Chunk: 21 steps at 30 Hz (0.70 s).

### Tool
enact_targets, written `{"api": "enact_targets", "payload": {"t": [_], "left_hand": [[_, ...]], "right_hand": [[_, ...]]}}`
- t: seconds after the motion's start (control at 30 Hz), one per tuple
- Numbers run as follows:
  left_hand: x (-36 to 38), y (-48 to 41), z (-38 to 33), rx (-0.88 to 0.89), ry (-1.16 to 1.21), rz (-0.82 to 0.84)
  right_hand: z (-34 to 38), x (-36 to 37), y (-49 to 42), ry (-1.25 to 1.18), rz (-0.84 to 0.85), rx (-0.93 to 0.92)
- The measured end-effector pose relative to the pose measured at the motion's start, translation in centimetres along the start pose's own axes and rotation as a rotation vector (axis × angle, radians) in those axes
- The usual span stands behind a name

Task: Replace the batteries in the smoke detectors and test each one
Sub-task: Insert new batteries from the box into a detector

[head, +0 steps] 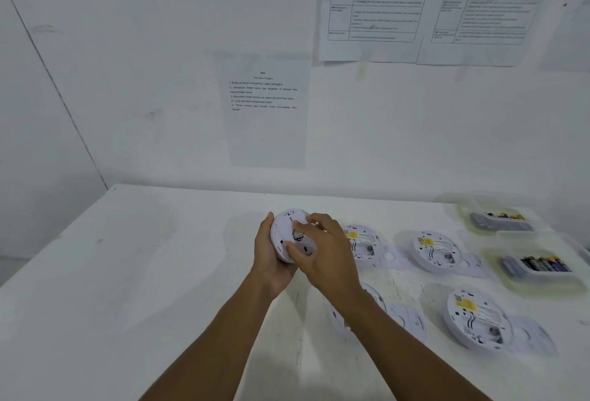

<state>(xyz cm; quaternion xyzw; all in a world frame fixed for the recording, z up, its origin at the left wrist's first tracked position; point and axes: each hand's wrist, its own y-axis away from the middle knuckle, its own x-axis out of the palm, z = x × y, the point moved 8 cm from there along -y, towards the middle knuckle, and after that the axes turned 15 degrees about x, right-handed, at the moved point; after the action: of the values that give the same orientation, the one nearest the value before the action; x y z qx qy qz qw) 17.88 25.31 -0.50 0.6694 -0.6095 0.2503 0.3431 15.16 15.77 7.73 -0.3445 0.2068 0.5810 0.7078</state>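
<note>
White round plastic smoke detector point(287, 231) held over white table point(127, 273)
Right forearm point(399, 336) half hides a second detector point(339, 320); left hand point(271, 257) grips the held one's rim, right hand point(322, 250) curls fingers onto its back, their pinch unclear; clear plastic battery trays point(542, 280) blur beyond.

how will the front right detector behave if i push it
Probably slides rather than rolls or tips: the detector lies flat, a low wide disc on the table. Likely stiff and light, since it looks like a plastic shell with an open battery bay.
</note>
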Motion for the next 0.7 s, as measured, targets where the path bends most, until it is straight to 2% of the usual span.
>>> {"api": "enact_targets", "payload": {"t": [0.2,0.43,0.6,0.7], "left_hand": [[0.3,-0.1,0.0,0.037,-0.026,0.001],[-0.4,-0.1,-0.3,0.086,-0.08,-0.01],[0.1,-0.2,-1.1,0.068,-0.095,0.071],[0.5,-0.5,-1.6,0.061,-0.177,0.149]], "right_hand": [[0.4,-0.4,-0.3,0.013,-0.072,0.038],[0.2,-0.1,-0.1,-0.122,-0.121,0.155],[-0.2,0.7,-0.8,-0.196,0.006,0.159],[-1.0,0.3,-1.6,-0.322,0.083,0.302]]}}
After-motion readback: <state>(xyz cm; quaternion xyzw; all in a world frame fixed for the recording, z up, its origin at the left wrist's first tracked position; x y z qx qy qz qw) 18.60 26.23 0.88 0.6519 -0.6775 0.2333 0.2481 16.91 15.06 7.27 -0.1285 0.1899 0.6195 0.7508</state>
